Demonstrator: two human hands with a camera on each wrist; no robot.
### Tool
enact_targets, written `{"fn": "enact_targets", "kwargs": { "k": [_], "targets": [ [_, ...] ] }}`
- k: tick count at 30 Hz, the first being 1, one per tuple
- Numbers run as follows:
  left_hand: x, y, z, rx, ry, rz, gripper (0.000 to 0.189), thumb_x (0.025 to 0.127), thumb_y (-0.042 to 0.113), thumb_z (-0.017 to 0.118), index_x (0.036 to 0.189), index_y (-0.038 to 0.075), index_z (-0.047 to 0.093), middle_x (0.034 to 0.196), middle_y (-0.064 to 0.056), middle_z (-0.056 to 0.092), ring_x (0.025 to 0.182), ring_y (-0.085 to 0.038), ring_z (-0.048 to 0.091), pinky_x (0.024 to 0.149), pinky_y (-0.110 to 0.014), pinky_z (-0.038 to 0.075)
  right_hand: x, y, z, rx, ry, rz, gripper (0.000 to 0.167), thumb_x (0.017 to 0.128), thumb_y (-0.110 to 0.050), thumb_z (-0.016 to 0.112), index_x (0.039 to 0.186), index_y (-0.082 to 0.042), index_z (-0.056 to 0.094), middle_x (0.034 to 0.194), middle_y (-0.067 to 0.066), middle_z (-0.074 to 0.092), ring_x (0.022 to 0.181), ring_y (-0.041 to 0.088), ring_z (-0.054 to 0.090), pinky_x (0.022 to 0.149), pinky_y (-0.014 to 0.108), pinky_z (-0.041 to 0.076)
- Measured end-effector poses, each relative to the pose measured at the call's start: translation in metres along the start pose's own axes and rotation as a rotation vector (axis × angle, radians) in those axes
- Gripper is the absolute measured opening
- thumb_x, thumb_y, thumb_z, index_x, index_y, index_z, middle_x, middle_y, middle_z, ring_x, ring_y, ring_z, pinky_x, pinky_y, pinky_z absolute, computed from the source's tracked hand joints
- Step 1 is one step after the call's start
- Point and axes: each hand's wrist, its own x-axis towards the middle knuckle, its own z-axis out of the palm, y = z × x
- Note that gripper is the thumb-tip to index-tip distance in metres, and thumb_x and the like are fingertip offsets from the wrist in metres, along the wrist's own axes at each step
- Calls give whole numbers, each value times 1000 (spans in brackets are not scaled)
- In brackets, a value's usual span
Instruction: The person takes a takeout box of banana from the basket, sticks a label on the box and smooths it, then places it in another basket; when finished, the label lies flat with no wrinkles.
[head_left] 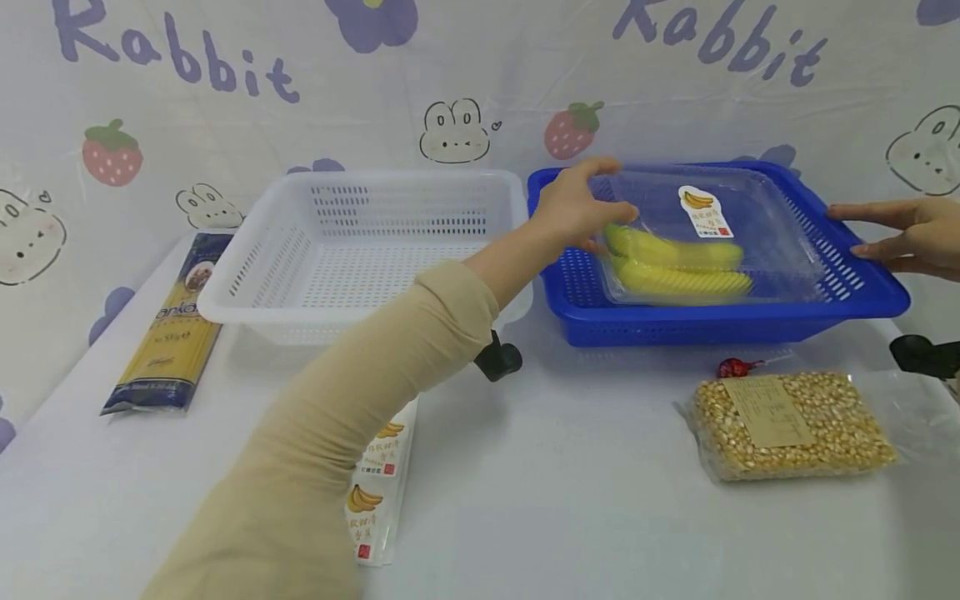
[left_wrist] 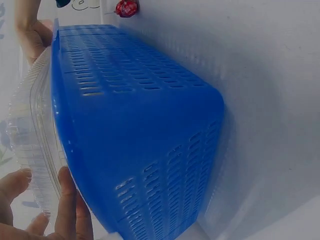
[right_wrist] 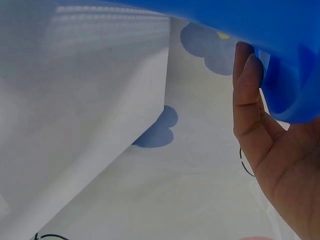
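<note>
A clear plastic box (head_left: 652, 196) with a banana sticker (head_left: 705, 212) holds yellow bananas (head_left: 675, 262). It sits inside the blue basket (head_left: 720, 315), its top above the rim. My left hand (head_left: 573, 204) holds the left end of this box, thumb and fingers spread around its edge. In the left wrist view the fingers (left_wrist: 66, 205) lie between the box edge and the basket rim. At the far right, my right hand (head_left: 918, 233) grips the basket's right rim. The right wrist view shows its fingers (right_wrist: 247, 95) against that rim; the rest of the grip is partly hidden.
To the left stands a white basket (head_left: 360, 314), with a spaghetti packet (head_left: 168, 333) beside it. Banana sticker sheets (head_left: 382, 492) lie partly under my left sleeve. In front of the blue basket are a red wrapped lollipop (head_left: 737, 367) and a bag of corn kernels (head_left: 840, 417).
</note>
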Motion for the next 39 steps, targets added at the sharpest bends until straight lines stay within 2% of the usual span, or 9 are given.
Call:
{"fn": "enact_targets", "kwargs": {
  "k": [6, 12, 16, 19, 24, 28, 32, 35, 39],
  "targets": [
    [5, -2, 4, 102, -9, -8, 65, 91, 23, 71, 148, 31, 41, 150, 3, 47, 88, -12, 62, 61, -22, 60, -1, -1, 0, 5, 2, 1, 72, 104, -17, 49, 157, -16, 1, 160, 33, -11, 88, -4, 62, 85, 44, 61],
    [7, -6, 5, 226, -43, -7, 65, 92, 25, 71, 149, 30, 41, 157, 1, 39, 66, -12, 55, 72, -27, 62, -1, -2, 1, -14, -1, 1, 72, 104, -18, 48, 157, -12, 1, 160, 34, -10, 89, -1, 63, 87, 45, 60],
    [5, -5, -1, 373, -48, 66, 65, 91, 27, 71, 149, 28, 42, 159, 5, 39, 106, -15, 62, 99, -28, 54, 0, -3, 2, -5, -3, -1, 71, 104, -17, 48, 157, -13, 1, 160, 34, -10, 89, -3, 62, 87, 45, 60],
    [2, -2, -9, 423, -52, 107, 63, 91, 28, 71, 148, 28, 45, 157, 9, 42, 138, -15, 46, 112, -28, 43, 1, -3, 2, -2, -2, -1, 71, 104, -16, 48, 157, -12, 1, 160, 34, -9, 89, -3, 62, 87, 45, 60],
    [-8, 2, -24, 325, -72, 133, 55, 91, 25, 70, 143, 27, 51, 154, 6, 46, 138, -17, 47, 109, -30, 46, 1, -5, 1, -10, 0, -4, 71, 103, -15, 48, 157, -10, 2, 159, 36, -6, 89, -1, 63, 89, 50, 58],
    [-20, 1, -36, 314, -74, 158, 53, 92, 26, 69, 142, 25, 51, 150, 2, 50, 137, -16, 49, 106, -31, 49, 0, -6, 1, -24, -3, -9, 71, 103, -14, 48, 157, -10, 2, 159, 36, -6, 91, 1, 63, 93, 55, 54],
    [-37, -2, -49, 333, -58, 190, 54, 94, 28, 65, 145, 25, 48, 151, 3, 49, 137, -13, 48, 106, -31, 50, 0, -5, 1, -54, -2, -13, 71, 103, -14, 48, 157, -8, 1, 159, 38, -6, 94, 13, 67, 96, 61, 48],
    [-51, -8, -57, 358, -24, 243, 52, 96, 27, 62, 145, 23, 47, 150, 2, 50, 133, -15, 54, 104, -31, 52, 0, -4, 2, -88, 3, -22, 71, 103, -16, 48, 157, -4, 3, 158, 39, -6, 99, 36, 68, 97, 65, 43],
    [-73, -17, -66, 436, 33, 324, 49, 98, 25, 61, 144, 20, 47, 147, -3, 53, 126, -21, 59, 103, -32, 53, -3, -9, 5, -164, 42, -27, 69, 104, -24, 48, 157, -2, 9, 157, 40, -1, 118, 62, 49, 96, 67, 42]
  ]
}}
